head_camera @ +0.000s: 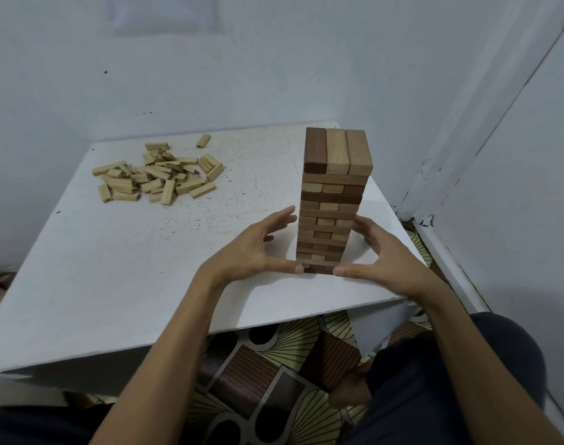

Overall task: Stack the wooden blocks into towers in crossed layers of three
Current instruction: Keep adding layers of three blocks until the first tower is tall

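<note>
The tower (pixel 333 200) stood near the right edge of the table (pixel 113 268). The left hand (pixel 258 248) and right hand (pixel 377 252) flanked its base, fingers spread and gripping nothing, thumbs apparently touching the bottom layer, probably to square it. Loose blocks (pixel 155 178) lay well apart.

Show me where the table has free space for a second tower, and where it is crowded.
Free: the strip of table between the loose block pile and the tower, and the near left part, between pile and front edge. Crowded: the far left with the pile, and the tower's base, flanked by left hand and right hand.
</note>
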### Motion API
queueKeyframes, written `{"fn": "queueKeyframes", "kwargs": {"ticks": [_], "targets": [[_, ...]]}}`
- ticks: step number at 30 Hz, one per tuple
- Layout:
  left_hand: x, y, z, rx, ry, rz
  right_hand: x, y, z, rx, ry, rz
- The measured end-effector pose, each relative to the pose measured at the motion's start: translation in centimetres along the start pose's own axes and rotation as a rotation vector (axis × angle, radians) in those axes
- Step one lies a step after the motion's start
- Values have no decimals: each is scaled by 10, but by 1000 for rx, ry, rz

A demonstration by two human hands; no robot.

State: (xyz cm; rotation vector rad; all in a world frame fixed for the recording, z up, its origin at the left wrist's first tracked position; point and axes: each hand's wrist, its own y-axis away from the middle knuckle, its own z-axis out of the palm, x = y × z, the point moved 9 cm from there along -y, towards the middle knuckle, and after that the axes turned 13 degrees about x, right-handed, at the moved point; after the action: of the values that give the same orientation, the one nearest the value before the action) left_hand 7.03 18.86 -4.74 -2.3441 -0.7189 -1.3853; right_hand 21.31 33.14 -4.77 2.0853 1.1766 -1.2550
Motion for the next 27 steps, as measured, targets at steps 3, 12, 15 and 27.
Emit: {"fn": "queueKeyframes", "kwargs": {"ticks": [3, 12, 15, 27], "targets": [[6, -9, 1, -27, -42, 16, -8, -8, 2, -37, -10, -22], [17, -24, 8, -50, -42, 24, -16, -15, 8, -65, -85, -29], [17, -24, 7, -44, -25, 30, -16, -15, 8, -65, -111, -31], [17, -24, 7, -20, 1, 51, -8, -18, 10, -75, -92, -21]]}}
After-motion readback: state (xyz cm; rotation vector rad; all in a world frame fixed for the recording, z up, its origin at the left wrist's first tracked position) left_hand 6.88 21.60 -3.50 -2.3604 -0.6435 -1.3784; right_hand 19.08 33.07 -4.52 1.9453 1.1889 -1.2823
